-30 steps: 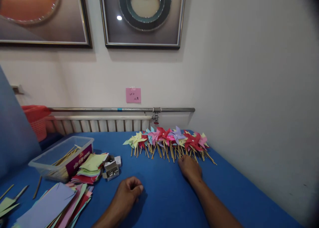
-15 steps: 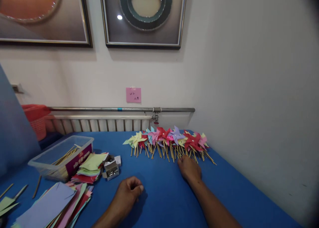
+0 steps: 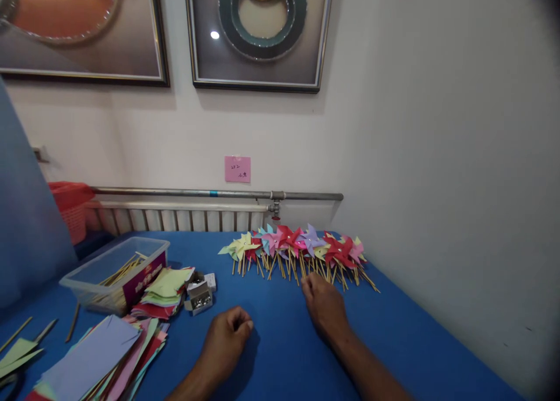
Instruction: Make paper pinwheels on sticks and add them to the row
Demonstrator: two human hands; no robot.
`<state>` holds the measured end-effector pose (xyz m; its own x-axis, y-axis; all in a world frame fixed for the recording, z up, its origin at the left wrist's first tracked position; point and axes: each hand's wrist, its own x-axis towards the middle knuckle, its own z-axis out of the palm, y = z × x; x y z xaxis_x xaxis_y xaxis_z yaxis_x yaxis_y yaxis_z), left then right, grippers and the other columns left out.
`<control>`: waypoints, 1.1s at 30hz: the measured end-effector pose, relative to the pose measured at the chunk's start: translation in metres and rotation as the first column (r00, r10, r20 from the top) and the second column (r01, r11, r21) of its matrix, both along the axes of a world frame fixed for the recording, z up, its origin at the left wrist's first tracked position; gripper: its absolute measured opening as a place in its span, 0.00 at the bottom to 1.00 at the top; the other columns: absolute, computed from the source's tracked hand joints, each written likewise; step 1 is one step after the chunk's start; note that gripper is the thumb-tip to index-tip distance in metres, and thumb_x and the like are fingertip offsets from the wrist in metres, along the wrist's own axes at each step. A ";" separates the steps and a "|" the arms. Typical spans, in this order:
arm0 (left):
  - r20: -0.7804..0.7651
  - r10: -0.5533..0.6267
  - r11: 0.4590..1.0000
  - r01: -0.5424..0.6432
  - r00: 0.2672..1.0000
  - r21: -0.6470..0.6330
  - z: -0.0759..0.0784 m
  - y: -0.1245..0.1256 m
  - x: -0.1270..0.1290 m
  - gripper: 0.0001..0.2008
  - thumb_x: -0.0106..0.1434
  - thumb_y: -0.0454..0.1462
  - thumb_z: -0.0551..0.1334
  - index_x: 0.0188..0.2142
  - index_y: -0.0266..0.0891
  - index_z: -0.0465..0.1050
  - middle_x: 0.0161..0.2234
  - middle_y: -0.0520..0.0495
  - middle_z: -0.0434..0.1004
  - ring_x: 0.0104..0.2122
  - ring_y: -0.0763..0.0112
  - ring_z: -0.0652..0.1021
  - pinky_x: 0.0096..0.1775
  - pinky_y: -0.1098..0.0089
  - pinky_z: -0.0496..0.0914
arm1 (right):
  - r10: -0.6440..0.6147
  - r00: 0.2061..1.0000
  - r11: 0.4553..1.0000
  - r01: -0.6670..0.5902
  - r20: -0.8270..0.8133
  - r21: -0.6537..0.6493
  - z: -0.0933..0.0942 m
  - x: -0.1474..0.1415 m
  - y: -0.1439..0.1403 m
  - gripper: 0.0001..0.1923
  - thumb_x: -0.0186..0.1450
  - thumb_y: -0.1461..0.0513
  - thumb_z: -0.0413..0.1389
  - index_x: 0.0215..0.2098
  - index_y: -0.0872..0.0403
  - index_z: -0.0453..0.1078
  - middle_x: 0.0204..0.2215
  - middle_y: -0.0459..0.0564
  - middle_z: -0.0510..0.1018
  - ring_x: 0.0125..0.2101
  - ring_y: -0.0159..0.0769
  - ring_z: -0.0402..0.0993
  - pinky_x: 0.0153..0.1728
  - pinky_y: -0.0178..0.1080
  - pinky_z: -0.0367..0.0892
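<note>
Right hand (image 3: pixel 324 307) laid palm-down on the blue cloth-covered tabletop (image 3: pixel 284 337), fingers (image 3: pixel 308 285) stretched forward and loosely spread, gripping nothing; tips touching or all but touching the near ends of the thin wooden sticks, contact too fine to tell. Directly ahead of those fingers, toward the wall: a row of small paper pinwheels in yellow, pink, red, lilac and pale blue (image 3: pixel 297 246), heads at the far side, sticks pointing back toward the hand. Long axis of each stick roughly in line with the outstretched fingers; the row itself stretched crosswise, left to right, in front of them.

Left hand (image 3: pixel 227 337) resting on the cloth, left of and nearer the body than the right, curled into a loose fist with the thumb against the forefinger; whether anything small sat inside, impossible to tell. Well short of the pinwheels, so the right hand plainly the nearer of the two.

Off to the left of the left fingers: a small open box of metal pins (image 3: pixel 199 299), a stack of cut coloured paper squares (image 3: pixel 164 287), a clear plastic tub holding wooden sticks (image 3: pixel 116 269), and a spread of larger coloured paper sheets (image 3: pixel 96 360) at the near left edge. Loose sticks (image 3: pixel 72 330) lying on the cloth beyond those.
</note>
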<state>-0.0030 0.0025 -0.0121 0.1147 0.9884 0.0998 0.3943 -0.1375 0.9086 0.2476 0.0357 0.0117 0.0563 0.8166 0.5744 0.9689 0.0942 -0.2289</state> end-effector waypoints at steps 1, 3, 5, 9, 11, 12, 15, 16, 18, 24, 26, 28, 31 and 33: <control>-0.064 0.002 0.999 0.001 0.998 0.047 0.001 -0.001 0.000 0.09 0.59 0.38 0.57 0.24 0.39 0.68 0.21 0.53 0.67 0.24 0.72 0.68 0.29 0.71 0.57 | 0.053 0.998 0.998 -0.055 0.040 0.044 -0.004 -0.008 -0.003 0.17 0.73 0.58 0.46 0.28 0.52 0.66 0.26 0.49 0.78 0.27 0.36 0.73 0.31 0.37 0.56; -0.159 0.004 0.992 0.016 0.987 0.122 0.004 -0.003 -0.002 0.09 0.60 0.37 0.56 0.24 0.39 0.68 0.23 0.52 0.69 0.27 0.71 0.70 0.31 0.70 0.58 | 0.159 0.981 0.979 -0.171 0.109 0.110 -0.010 -0.025 -0.009 0.19 0.74 0.59 0.44 0.27 0.51 0.65 0.24 0.47 0.76 0.25 0.35 0.71 0.32 0.38 0.56; -0.203 0.003 0.985 0.033 0.979 0.170 0.006 -0.004 -0.003 0.09 0.62 0.36 0.56 0.25 0.39 0.68 0.24 0.52 0.71 0.28 0.71 0.71 0.32 0.70 0.58 | 0.261 0.953 0.949 -0.283 0.157 0.141 -0.016 -0.043 -0.017 0.20 0.75 0.59 0.42 0.26 0.51 0.64 0.22 0.45 0.75 0.24 0.35 0.69 0.33 0.38 0.56; -0.269 0.061 0.976 -0.001 0.961 0.217 0.009 -0.001 -0.008 0.10 0.63 0.36 0.55 0.26 0.39 0.69 0.25 0.52 0.73 0.29 0.70 0.72 0.33 0.70 0.58 | 0.420 0.887 0.880 -0.450 0.192 0.153 -0.027 -0.081 -0.037 0.20 0.75 0.59 0.41 0.26 0.50 0.62 0.20 0.43 0.73 0.24 0.35 0.69 0.36 0.39 0.56; -0.288 0.094 0.973 -0.026 0.953 0.230 0.010 0.002 -0.011 0.11 0.64 0.36 0.55 0.27 0.39 0.70 0.26 0.51 0.75 0.30 0.70 0.73 0.34 0.70 0.58 | 0.480 0.856 0.848 -0.508 0.191 0.152 -0.034 -0.097 -0.049 0.19 0.75 0.61 0.42 0.27 0.50 0.62 0.21 0.43 0.74 0.24 0.35 0.69 0.37 0.40 0.57; -0.292 0.104 0.972 -0.035 0.951 0.232 0.010 0.003 -0.012 0.11 0.64 0.36 0.55 0.27 0.39 0.70 0.27 0.51 0.75 0.30 0.70 0.73 0.34 0.70 0.58 | 0.504 0.843 0.831 -0.533 0.189 0.158 -0.038 -0.105 -0.055 0.18 0.74 0.62 0.42 0.27 0.50 0.62 0.21 0.43 0.74 0.25 0.35 0.70 0.37 0.40 0.57; -0.306 0.105 0.973 -0.034 0.946 0.227 0.010 0.004 -0.014 0.11 0.65 0.37 0.56 0.28 0.39 0.72 0.28 0.50 0.77 0.31 0.70 0.74 0.35 0.71 0.59 | 0.571 0.796 0.780 -0.603 0.203 0.169 -0.048 -0.123 -0.069 0.14 0.72 0.63 0.46 0.27 0.50 0.62 0.22 0.43 0.75 0.25 0.35 0.70 0.36 0.39 0.57; -0.315 0.099 0.974 -0.028 0.944 0.224 0.010 0.004 -0.014 0.11 0.65 0.37 0.56 0.28 0.40 0.72 0.28 0.50 0.77 0.31 0.70 0.74 0.35 0.71 0.59 | 0.597 0.776 0.761 -0.628 0.206 0.161 -0.051 -0.127 -0.073 0.12 0.71 0.63 0.48 0.28 0.50 0.62 0.22 0.42 0.75 0.25 0.35 0.71 0.37 0.39 0.57; -0.342 0.093 0.975 -0.017 0.935 0.221 0.011 0.004 -0.015 0.11 0.65 0.37 0.56 0.29 0.40 0.73 0.29 0.49 0.78 0.31 0.70 0.74 0.34 0.70 0.59 | 0.631 0.750 0.739 -0.659 0.200 0.140 -0.053 -0.132 -0.077 0.09 0.68 0.64 0.51 0.29 0.50 0.63 0.23 0.42 0.76 0.26 0.35 0.72 0.37 0.39 0.58; -0.394 0.104 0.977 -0.021 0.913 0.210 0.015 0.003 -0.017 0.11 0.66 0.38 0.56 0.31 0.40 0.75 0.32 0.47 0.80 0.34 0.69 0.75 0.36 0.70 0.60 | 0.602 0.788 0.795 -0.607 0.130 -0.001 -0.042 -0.128 -0.076 0.09 0.66 0.67 0.52 0.28 0.50 0.63 0.25 0.43 0.76 0.28 0.36 0.73 0.38 0.39 0.60; -0.405 0.106 0.979 -0.025 0.908 0.201 0.016 0.003 -0.017 0.11 0.66 0.38 0.56 0.32 0.40 0.76 0.33 0.47 0.80 0.34 0.68 0.76 0.36 0.70 0.60 | 0.593 0.797 0.804 -0.593 0.116 -0.040 -0.038 -0.124 -0.073 0.10 0.67 0.66 0.51 0.28 0.50 0.63 0.25 0.44 0.77 0.28 0.37 0.74 0.39 0.40 0.60; -0.419 0.101 0.982 -0.022 0.902 0.190 0.016 0.003 -0.017 0.11 0.66 0.38 0.56 0.33 0.40 0.76 0.34 0.46 0.80 0.35 0.68 0.76 0.37 0.69 0.60 | 0.579 0.808 0.815 -0.576 0.107 -0.058 -0.036 -0.120 -0.070 0.11 0.69 0.65 0.51 0.27 0.50 0.63 0.25 0.44 0.77 0.28 0.37 0.74 0.40 0.40 0.61; -0.433 0.094 0.982 -0.012 0.897 0.189 0.015 0.004 -0.018 0.11 0.67 0.38 0.55 0.33 0.40 0.76 0.34 0.46 0.80 0.35 0.68 0.76 0.36 0.69 0.60 | 0.556 0.825 0.831 -0.552 0.103 -0.070 -0.034 -0.117 -0.066 0.13 0.70 0.64 0.50 0.27 0.50 0.62 0.25 0.44 0.76 0.28 0.36 0.73 0.39 0.40 0.60; -0.429 0.095 0.980 -0.008 0.898 0.200 0.014 0.004 -0.018 0.11 0.67 0.38 0.55 0.33 0.40 0.76 0.33 0.47 0.80 0.35 0.68 0.76 0.36 0.69 0.59 | 0.557 0.826 0.830 -0.550 0.092 -0.088 -0.034 -0.116 -0.065 0.13 0.70 0.64 0.51 0.27 0.50 0.62 0.25 0.44 0.76 0.27 0.36 0.73 0.38 0.39 0.59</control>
